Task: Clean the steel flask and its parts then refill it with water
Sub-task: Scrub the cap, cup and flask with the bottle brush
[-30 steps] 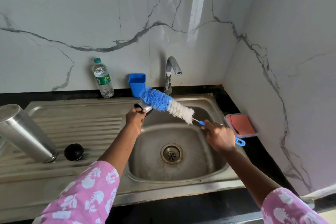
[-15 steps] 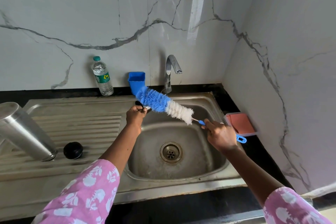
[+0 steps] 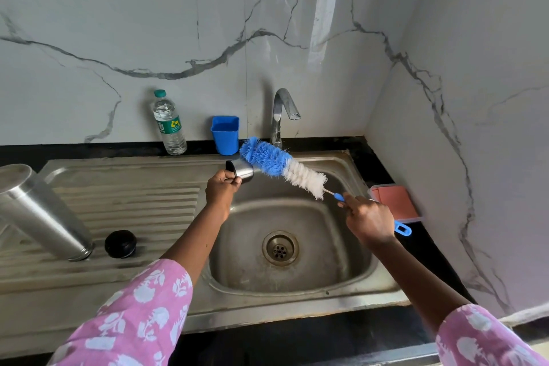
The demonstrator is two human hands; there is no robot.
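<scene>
My left hand [image 3: 221, 189] grips a small steel flask cup [image 3: 244, 172] by its black handle, over the far left rim of the sink basin [image 3: 326, 246]. In my right hand [image 3: 368, 221] is the blue handle of a bottle brush [image 3: 282, 166]; its blue and white bristles lie across the cup's mouth. The steel flask body [image 3: 41, 214] stands upside down and tilted on the drainboard at the far left. Beside it sits the flask's black stopper [image 3: 120, 244].
A steel tap [image 3: 282, 113] rises behind the basin, no water running. A blue plastic cup [image 3: 225, 134] and a clear water bottle [image 3: 168, 125] stand at the wall. A pink sponge in a clear tray [image 3: 395, 202] lies on the black counter at right.
The brush has slid up and left across the steel cup, and the cup has turned so more of its side shows. Both hands stay in about the same place.
</scene>
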